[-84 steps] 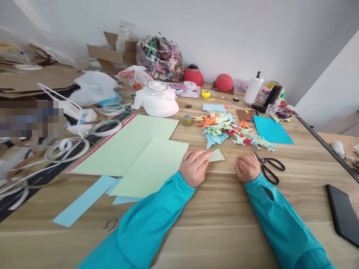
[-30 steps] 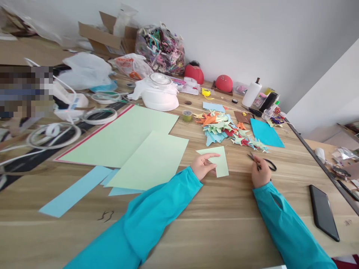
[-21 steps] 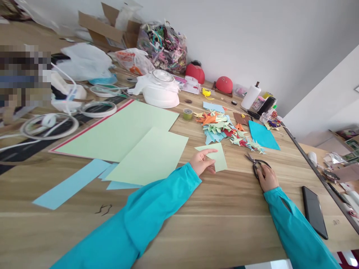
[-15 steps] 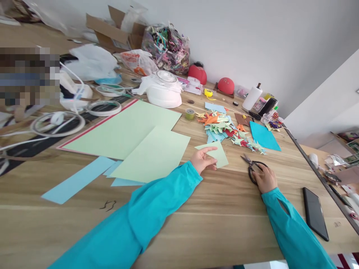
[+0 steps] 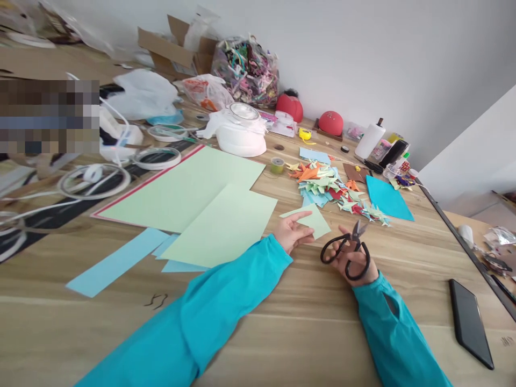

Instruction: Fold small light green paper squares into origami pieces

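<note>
My left hand (image 5: 293, 232) pinches the near left part of a small pale green paper square (image 5: 318, 221) just at the table surface. Black-handled scissors (image 5: 357, 236) rest in my right hand (image 5: 358, 267), their blades pointing up and away and slightly apart. The palm is turned partly upward, with fingers curled through and behind the handles. Between the two hands there is a small gap; the scissors do not touch the paper. Left of my left hand, a larger pale green sheet (image 5: 229, 226) overlaps a bigger red-edged one (image 5: 185, 183) and some light blue paper strips (image 5: 116, 260).
Folded paper shapes (image 5: 322, 185) lie heaped beyond the square, beside a bright blue sheet (image 5: 389, 198). A black phone (image 5: 471, 322) is at the right. Tape rolls, a white bundle (image 5: 242, 134), bags and a cardboard box (image 5: 169, 48) line the back left. A blurred person is at far left.
My right hand has lifted the scissors off the table, turned them upright and brought them left, closer to the paper square. My left hand keeps its pinch. The view has shifted slightly.
</note>
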A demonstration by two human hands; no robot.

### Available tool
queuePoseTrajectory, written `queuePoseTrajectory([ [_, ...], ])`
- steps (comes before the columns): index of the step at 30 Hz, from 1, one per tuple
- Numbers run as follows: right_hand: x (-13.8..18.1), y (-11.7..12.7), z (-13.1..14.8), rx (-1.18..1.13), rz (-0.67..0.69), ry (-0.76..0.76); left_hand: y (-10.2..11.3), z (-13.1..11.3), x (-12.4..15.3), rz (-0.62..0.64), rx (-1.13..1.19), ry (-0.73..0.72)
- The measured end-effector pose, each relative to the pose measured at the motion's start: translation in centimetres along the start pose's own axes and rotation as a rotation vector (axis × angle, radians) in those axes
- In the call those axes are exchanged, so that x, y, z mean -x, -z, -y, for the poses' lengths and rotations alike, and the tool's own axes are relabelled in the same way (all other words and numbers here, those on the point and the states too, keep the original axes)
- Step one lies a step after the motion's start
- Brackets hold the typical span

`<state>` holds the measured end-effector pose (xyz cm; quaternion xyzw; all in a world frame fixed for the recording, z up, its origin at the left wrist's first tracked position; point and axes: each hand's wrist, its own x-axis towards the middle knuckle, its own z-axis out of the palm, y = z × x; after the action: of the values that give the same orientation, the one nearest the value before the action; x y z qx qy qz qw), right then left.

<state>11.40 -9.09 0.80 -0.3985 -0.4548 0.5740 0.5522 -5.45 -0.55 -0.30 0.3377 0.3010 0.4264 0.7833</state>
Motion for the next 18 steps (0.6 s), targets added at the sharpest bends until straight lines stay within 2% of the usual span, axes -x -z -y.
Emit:
queuePoseTrajectory([
  [5,1.9,-1.2,-0.1,-0.218,0.159,-0.302,0.2,-0.3,-0.3,-0.028,0.073,0.029],
  [7,2.2,-1.6,-0.1,-0.269,0.218,-0.362,0.3,-0.2,-0.4,-0.036,0.075,0.02],
  [12,1.9,-2.0,-0.1,-0.351,0.227,-0.406,0.1,-0.2,-0.3,-0.07,0.042,0.001],
  [18,1.9,-1.6,-0.3,-0.305,0.228,-0.417,-0.1,-0.2,-0.1,-0.058,-0.04,-0.028],
])
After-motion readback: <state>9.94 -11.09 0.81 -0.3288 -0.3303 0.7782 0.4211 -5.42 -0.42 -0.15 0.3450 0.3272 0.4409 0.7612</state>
